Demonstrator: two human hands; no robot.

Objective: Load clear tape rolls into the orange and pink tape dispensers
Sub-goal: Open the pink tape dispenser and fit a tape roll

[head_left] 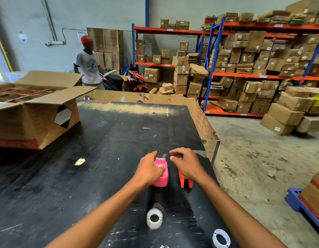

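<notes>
Near the tabletop's right edge, left hand (pixel 149 169) wrapped around the pink dispenser (pixel 161 173), grip clamped on its left side with the thumb laid across the top. Just beside it, right hand (pixel 186 163) above the orange dispenser (pixel 185 181), fingers curled loosely and apart, hiding most of that dispenser; cannot tell whether touching it. Both dispensers upright on the black tabletop (pixel 105 149), side by side with a narrow gap, pink to the left, orange to the right. A small grey part poking up between the two hands at the pink dispenser's far end, too blurred to identify. Closer to the camera, between the forearms, two clear tape rolls with white cores: one roll (pixel 154 218) lying near the middle, blurred, the second roll (pixel 221 238) nearer the right forearm at the bottom edge. Neither roll touching a dispenser. A pale scrap (pixel 80 161) on the tabletop to the left. Further left, an open box (pixel 38 111) resting on the tabletop. Beyond, a person (pixel 88 63) in a red cap standing by parked motorbikes, and shelves (pixel 253 68) stacked with boxes.
</notes>
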